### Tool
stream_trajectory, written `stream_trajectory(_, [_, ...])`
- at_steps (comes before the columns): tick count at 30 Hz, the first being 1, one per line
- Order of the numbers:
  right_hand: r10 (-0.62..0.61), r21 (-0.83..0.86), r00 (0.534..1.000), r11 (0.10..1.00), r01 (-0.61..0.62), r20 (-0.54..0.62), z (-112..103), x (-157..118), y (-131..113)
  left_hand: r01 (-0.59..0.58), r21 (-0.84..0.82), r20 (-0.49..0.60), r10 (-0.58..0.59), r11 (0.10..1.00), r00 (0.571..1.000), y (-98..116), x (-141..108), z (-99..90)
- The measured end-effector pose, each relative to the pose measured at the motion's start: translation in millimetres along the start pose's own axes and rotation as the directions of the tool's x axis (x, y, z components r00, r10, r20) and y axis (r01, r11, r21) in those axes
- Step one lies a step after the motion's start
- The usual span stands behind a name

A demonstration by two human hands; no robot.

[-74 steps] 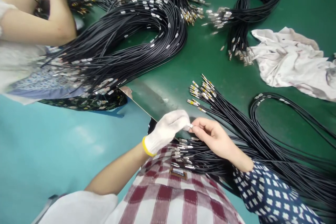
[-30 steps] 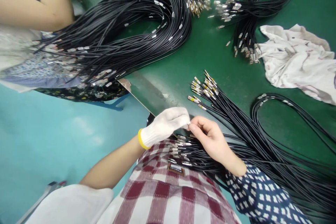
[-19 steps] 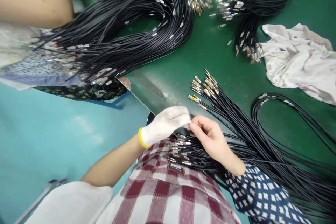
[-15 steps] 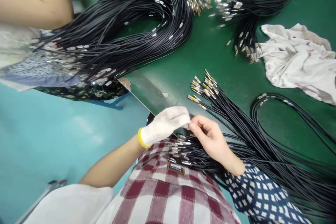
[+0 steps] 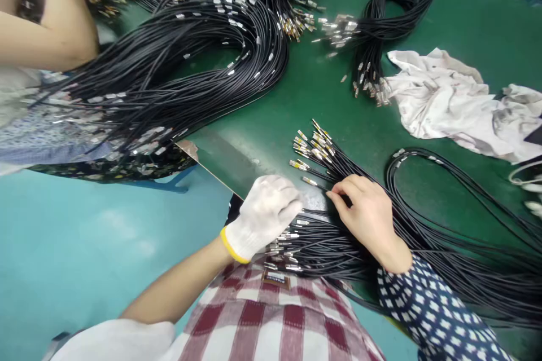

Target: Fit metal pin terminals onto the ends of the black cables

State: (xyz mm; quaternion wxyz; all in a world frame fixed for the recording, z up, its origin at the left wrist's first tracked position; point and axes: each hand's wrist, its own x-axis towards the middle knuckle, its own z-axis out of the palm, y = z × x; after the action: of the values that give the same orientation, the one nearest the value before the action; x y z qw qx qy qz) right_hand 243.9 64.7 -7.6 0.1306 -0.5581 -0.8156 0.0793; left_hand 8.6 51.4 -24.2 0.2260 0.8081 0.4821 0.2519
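My left hand, in a white knit glove with a yellow cuff, is closed over the metal-tipped ends of the near bundle of black cables. One cable runs rightward from its fingertips; the grip itself is partly hidden. My bare right hand is pinched on a single black cable just behind its metal terminal. Under and beyond that hand lies a second bundle of black cables, its silver and yellow terminals fanned out toward the upper left.
A large looped cable bundle lies across the green table, beside another person's arm. Farther back is a coiled bundle. A crumpled white cloth and a loose cable loop lie right. The table corner is chipped.
My hands have separated: the left moved slightly left and down onto the near cable ends, the right moved rightward to the far bundle. The whole view has shifted slightly.
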Motion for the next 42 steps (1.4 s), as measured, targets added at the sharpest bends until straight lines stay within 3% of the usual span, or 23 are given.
stream_trajectory(4, [0.005, 0.249, 1.000, 0.968, -0.006, 0.006, -8.1, -11.6, -4.2, 0.091, -0.057, -0.100, -0.097, 0.994, 0.990, 4.1, 4.5, 1.5])
stream_trajectory(8, [0.001, 0.319, 0.999, 0.947, -0.014, 0.041, -10.6, -14.5, -12.1, 0.058, -0.151, 0.037, -0.053, 0.987, 0.998, 7.2, 8.9, 3.4])
stream_trajectory(12, [-0.026, 0.449, 0.993, 0.893, -0.027, 0.112, -7.3, -4.3, -23.5, 0.092, -0.276, 0.071, -0.075, 0.957, 0.995, 7.1, 10.1, 3.0])
stream_trajectory(15, [-0.061, 0.594, 0.974, 0.800, -0.085, 0.220, -4.8, 3.3, -28.3, 0.130, -0.374, 0.093, -0.102, 0.918, 0.990, 8.7, 11.4, -1.4])
stream_trajectory(19, [-0.073, 0.752, 0.945, 0.626, -0.206, 0.319, -1.8, 4.9, -26.7, 0.258, -0.531, 0.201, -0.176, 0.807, 0.964, 14.6, 14.7, -8.6])
stream_trajectory(23, [-0.058, 0.778, 0.932, 0.570, -0.264, 0.358, 0.7, 2.6, -27.4, 0.280, -0.578, 0.215, -0.187, 0.766, 0.958, 17.8, 16.9, -11.4])
stream_trajectory(30, [0.007, 0.760, 0.965, 0.615, -0.212, 0.263, 4.6, -1.1, -33.0, 0.302, -0.564, 0.246, -0.192, 0.768, 0.950, 16.0, 18.5, -10.8])
stream_trajectory(42, [0.030, 0.793, 0.958, 0.554, -0.253, 0.285, 12.0, -7.8, -36.3, 0.197, -0.525, 0.248, -0.073, 0.828, 0.966, 10.0, 18.4, -6.7])
